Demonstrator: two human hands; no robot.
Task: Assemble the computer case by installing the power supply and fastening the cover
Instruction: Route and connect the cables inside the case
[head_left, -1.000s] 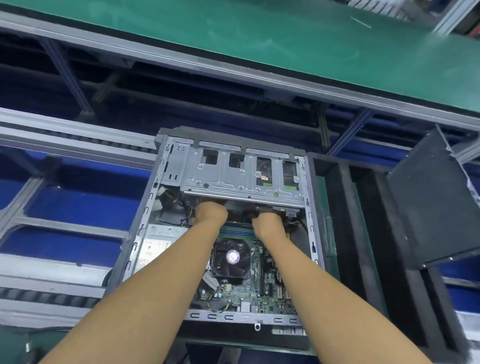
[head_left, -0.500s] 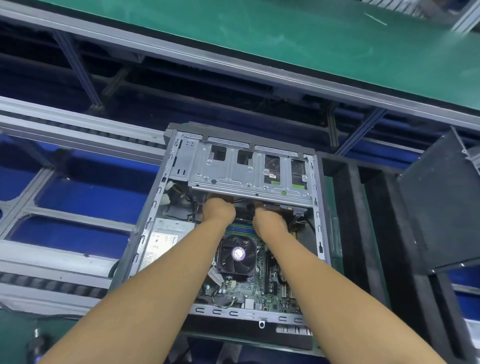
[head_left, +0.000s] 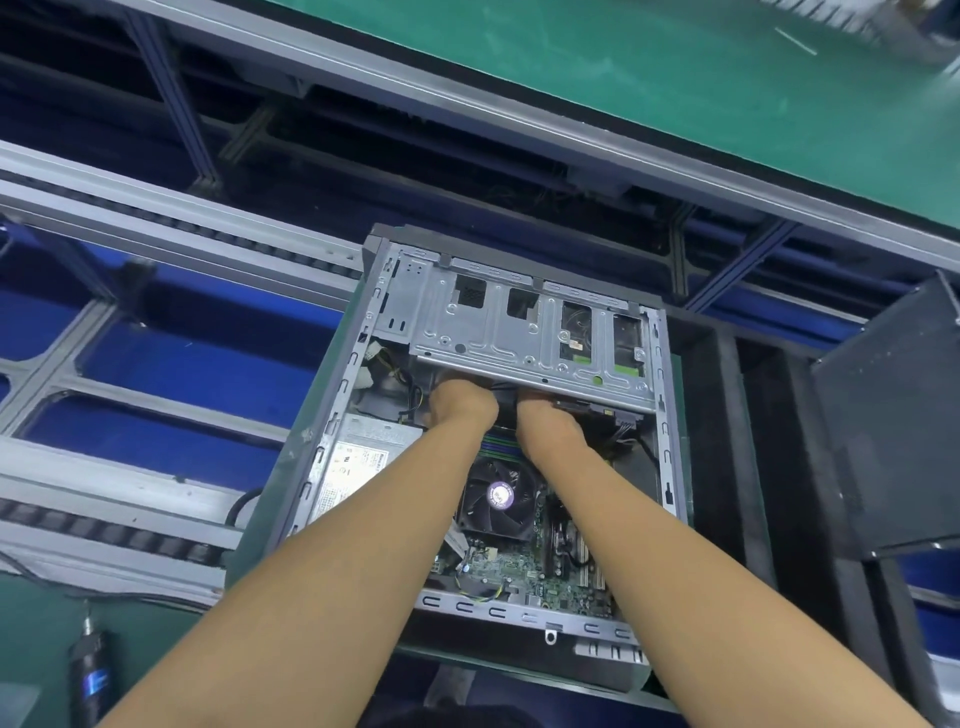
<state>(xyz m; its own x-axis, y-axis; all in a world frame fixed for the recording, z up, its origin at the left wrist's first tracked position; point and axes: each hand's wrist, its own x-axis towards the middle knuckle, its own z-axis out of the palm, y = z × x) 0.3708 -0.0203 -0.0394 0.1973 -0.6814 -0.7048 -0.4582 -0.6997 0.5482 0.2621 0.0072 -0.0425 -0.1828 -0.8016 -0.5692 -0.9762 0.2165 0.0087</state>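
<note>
Head view: both hands (head_left: 462, 408) (head_left: 540, 421) reach under drive cage (head_left: 530, 338); fingers hidden, grip unclear

The white label (head_left: 347, 470) on the power supply (head_left: 363, 457) carries print too small to read.

I see the open computer case (head_left: 509, 332) lying on a green pallet (head_left: 244, 551) over the conveyor rails (head_left: 130, 499). A dark electric screwdriver (head_left: 89, 670) rests on the green bench (head_left: 31, 623) at lower left.

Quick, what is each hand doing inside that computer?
Left hand: fingers hidden under the drive cage; cannot tell.
Right hand: fingers hidden there too; cannot tell.
</note>
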